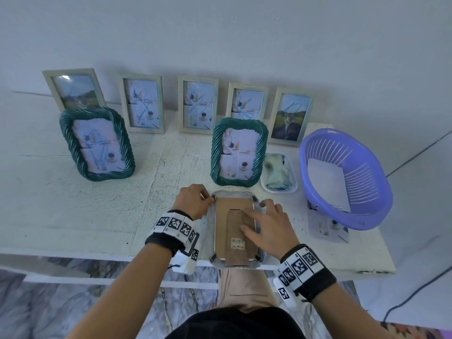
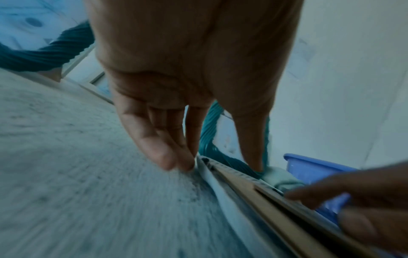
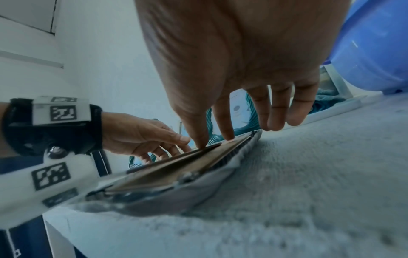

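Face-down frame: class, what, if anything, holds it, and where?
The right hand only presses flat fingers on the backing board. The left hand touches the far-left corner of the frame; a true grip there cannot be told.

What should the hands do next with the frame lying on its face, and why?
Probably the left hand should turn the little clip at the far left corner of the face-down frame. Its fingers touch that corner, and the right hand presses the brown backing board flat.
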{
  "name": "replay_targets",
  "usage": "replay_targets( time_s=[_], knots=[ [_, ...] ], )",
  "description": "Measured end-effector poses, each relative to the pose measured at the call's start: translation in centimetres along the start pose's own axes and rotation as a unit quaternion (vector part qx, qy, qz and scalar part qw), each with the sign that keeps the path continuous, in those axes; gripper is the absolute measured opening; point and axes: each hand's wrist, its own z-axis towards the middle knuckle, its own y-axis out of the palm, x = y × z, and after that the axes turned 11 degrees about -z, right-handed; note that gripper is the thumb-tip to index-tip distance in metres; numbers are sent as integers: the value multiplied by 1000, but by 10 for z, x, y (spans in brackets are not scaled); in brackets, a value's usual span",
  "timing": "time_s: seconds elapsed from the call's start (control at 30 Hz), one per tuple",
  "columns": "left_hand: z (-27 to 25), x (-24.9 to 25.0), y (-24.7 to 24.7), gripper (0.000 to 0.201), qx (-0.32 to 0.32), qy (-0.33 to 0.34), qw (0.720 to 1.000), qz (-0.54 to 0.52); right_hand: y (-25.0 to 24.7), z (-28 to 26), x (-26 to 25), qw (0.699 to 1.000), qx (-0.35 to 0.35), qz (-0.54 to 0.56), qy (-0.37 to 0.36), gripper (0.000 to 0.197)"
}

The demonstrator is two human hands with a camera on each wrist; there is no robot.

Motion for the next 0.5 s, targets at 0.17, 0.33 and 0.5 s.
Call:
replay_targets(
  time_s=[0.17, 0.33, 0.5],
  knots=[
    [-38, 1, 8, 96, -14, 37, 988, 151, 5, -13, 3, 993, 55, 106, -9, 36],
    [-59, -14, 26, 124, -11, 70, 979, 193, 11, -35, 22, 977, 36, 173, -116, 29],
    [-60, -29, 32, 131, 21, 89, 977, 194, 12, -42, 27, 977, -20, 133, -166, 42]
  ],
)
